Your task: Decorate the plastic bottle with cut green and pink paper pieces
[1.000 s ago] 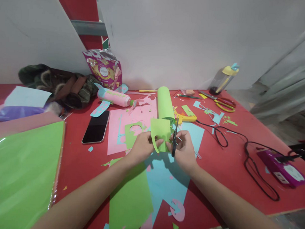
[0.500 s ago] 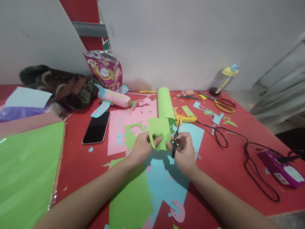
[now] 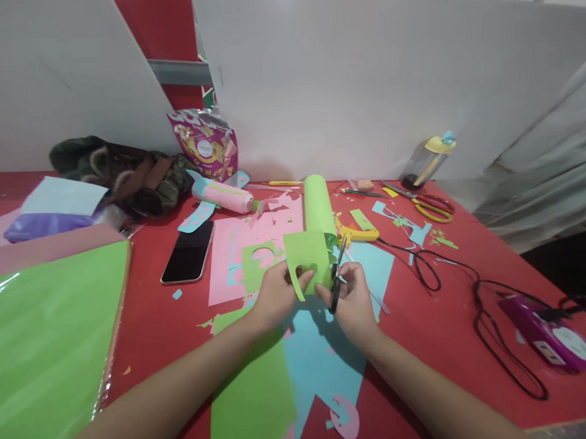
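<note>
My left hand [image 3: 279,292] is closed on a piece of green paper [image 3: 307,250], its thumb on the near face. A curved strip hangs from the paper's lower left, beside a cut-out gap. In my right hand [image 3: 351,295] is a pair of scissors [image 3: 336,285] with black handles, the blades pointing up and away. Its fingertips also touch the right side of the paper. Just beyond lies a bottle wrapped in green paper [image 3: 317,202], its near end partly hidden by the held sheet. A yellow glue gun [image 3: 358,233] rests to its right.
Green sheet [image 3: 250,381] and blue sheet [image 3: 310,353] lie under my hands. A phone [image 3: 188,252], a pink paper-covered bottle [image 3: 225,196] and a snack bag [image 3: 206,145] are left. Red-and-yellow scissors [image 3: 434,208], a cable [image 3: 478,296] and a purple box [image 3: 549,332] are right.
The green paper has turned slightly in my fingers, and its curved strip hangs lower. The scissors stay in my right hand. The whole view has shifted a little.
</note>
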The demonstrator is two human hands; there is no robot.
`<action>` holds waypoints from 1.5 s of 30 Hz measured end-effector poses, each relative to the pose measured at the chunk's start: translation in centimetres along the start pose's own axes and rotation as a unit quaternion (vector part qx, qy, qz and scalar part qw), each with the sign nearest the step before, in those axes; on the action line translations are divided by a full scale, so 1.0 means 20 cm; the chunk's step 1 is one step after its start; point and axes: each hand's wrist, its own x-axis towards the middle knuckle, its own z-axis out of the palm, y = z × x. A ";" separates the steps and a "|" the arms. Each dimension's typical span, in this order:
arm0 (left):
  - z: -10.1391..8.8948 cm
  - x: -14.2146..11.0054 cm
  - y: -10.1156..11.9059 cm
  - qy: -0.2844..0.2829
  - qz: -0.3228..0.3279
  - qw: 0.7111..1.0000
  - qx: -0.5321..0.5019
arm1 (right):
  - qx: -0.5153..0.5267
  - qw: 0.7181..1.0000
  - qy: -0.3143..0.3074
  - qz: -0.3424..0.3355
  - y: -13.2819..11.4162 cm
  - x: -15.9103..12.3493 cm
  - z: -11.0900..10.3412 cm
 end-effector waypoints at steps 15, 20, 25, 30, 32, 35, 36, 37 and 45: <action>0.00 0.02 -0.04 0.015 0.001 1.000 -0.023 | 0.003 1.000 -0.006 -0.006 0.00 0.00 0.00; 0.00 0.03 -0.04 0.020 -0.020 0.996 -0.082 | 0.000 1.000 -0.013 -0.003 0.01 -0.01 0.00; -0.01 0.03 -0.02 0.045 0.027 0.991 -0.123 | -0.004 1.000 -0.013 0.005 0.01 0.00 0.00; -0.04 0.05 -0.01 0.003 -0.007 0.955 -0.296 | 0.000 1.000 -0.004 -0.001 0.01 0.01 -0.01; -0.06 0.05 0.00 -0.009 -0.032 0.950 -0.310 | 0.000 1.000 -0.003 -0.002 0.01 0.01 -0.01; -0.07 0.06 0.01 -0.048 -0.057 0.969 -0.235 | 0.005 1.000 -0.006 0.001 0.01 0.01 -0.01; -0.08 0.06 0.01 -0.057 -0.065 0.975 -0.202 | 0.006 1.000 -0.009 0.004 0.01 0.01 -0.01; -0.08 0.06 0.01 -0.061 -0.073 0.980 -0.172 | 0.006 1.000 -0.011 0.006 0.01 0.01 -0.01; -0.05 0.04 0.01 -0.065 -0.079 0.992 -0.071 | -0.014 0.999 -0.030 0.006 0.01 0.01 -0.01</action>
